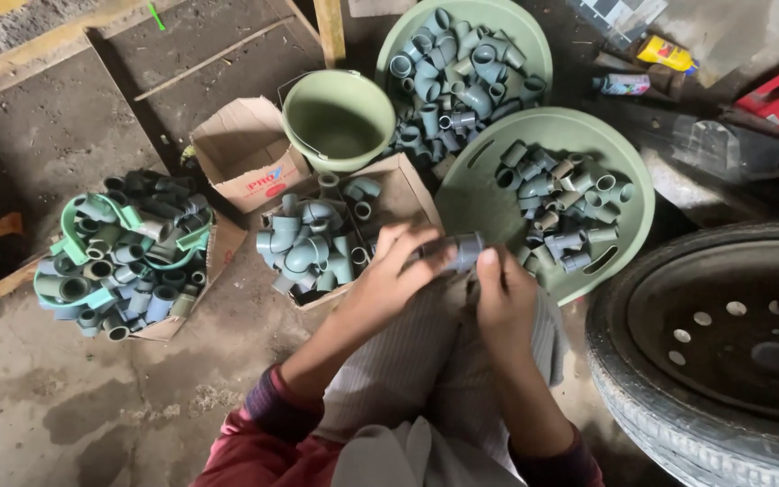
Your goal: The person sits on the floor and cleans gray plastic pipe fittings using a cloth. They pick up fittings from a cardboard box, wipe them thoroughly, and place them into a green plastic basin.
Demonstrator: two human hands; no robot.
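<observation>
Item: grey pipe fitting (pixel 463 251), short and tubular, held over the person's knee, just near of the cardboard box of fittings (pixel 317 248)
Left hand (pixel 396 271): fingers curled around the left end of the fitting, grasping it
Right hand (pixel 500 298): fingertips pinching the right end of the same fitting, grasping it; whether a second piece sits between the hands cannot be told

Stock around the hands:
- centre, far: open box heaped with grey elbows and couplers
- left: torn carton with a large pile of fittings (pixel 123 257), some with green pieces among them
- far centre: green bucket (pixel 340 117), nothing seen inside
- far right: green basin (pixel 505 25) well filled with fittings
- right: second green basin (pixel 480 203), only part of its floor covered by pieces
- near right: car tyre on rim (pixel 723 352)
- far left: small cardboard box (pixel 245 149), open

Progress, judged: early to middling; one piece in hand, the right basin partly stocked, large heaps left and centre seemingly unhandled
</observation>
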